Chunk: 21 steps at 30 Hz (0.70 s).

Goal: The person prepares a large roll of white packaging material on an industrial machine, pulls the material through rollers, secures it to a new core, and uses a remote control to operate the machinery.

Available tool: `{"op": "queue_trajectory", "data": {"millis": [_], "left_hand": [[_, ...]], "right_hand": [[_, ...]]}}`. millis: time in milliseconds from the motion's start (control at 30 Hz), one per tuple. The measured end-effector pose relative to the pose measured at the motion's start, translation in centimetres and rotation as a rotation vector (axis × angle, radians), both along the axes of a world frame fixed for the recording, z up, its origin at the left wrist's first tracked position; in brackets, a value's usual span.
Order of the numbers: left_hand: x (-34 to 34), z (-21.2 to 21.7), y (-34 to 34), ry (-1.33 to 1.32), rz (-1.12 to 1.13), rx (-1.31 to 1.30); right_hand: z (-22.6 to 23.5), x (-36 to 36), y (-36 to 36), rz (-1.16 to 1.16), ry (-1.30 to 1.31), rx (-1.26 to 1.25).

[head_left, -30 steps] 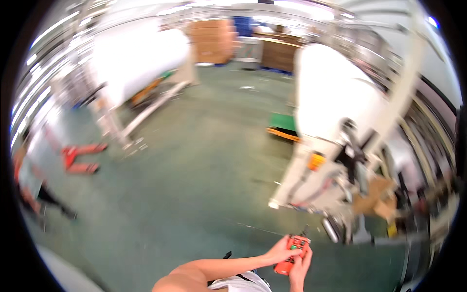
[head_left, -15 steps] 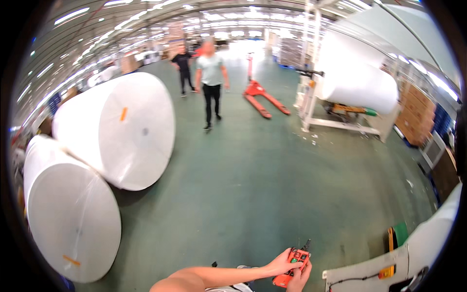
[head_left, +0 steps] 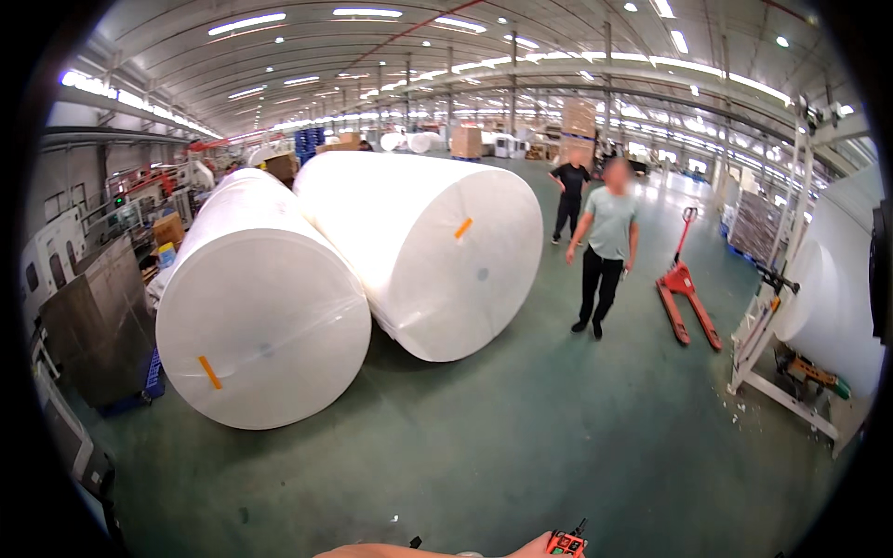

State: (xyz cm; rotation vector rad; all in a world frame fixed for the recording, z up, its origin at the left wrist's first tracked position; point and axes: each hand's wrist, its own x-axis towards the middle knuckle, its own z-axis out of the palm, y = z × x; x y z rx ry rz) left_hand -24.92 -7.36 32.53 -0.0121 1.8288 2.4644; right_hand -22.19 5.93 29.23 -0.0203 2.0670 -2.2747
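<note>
Orange, at right of left hand [head_left: 532,548] and touching it: remote [head_left: 564,544], with aerial [head_left: 581,527] slanting up and rightward; cannot tell if gripped, nor see right hand.

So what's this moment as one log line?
left hand: touching red remote, grip cut off | right hand: out of view | two white rolls: side by side | red pallet truck: right side

Down low I've got the bare left hand [head_left: 533,547] holding an orange-red handheld remote [head_left: 566,544], while ahead two huge white cylindrical rolls [head_left: 270,316] lie side by side, a red pallet truck [head_left: 680,281] standing off to their right.
</note>
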Motion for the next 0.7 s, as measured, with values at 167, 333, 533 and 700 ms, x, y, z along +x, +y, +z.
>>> {"op": "queue_trajectory", "data": {"millis": [167, 333, 533, 700], "left_hand": [[-1.4, 2.5, -4.3, -0.030, 0.159, 0.117], [-2.1, 3.5, -7.3, 0.067, 0.270, 0.184], [-4.0, 2.5, -8.7, 0.153, 0.233, 0.158], [-8.0, 1.4, -7.3, -0.096, -0.075, 0.168]], "right_hand": [[0.7, -4.1, -4.3, 0.169, 0.083, -0.021], [3.1, -6.2, -7.9, 0.268, 0.080, -0.004], [4.3, -6.9, -9.5, 0.239, 0.088, 0.006], [2.5, -8.1, -7.3, 0.015, 0.081, 0.009]]}}
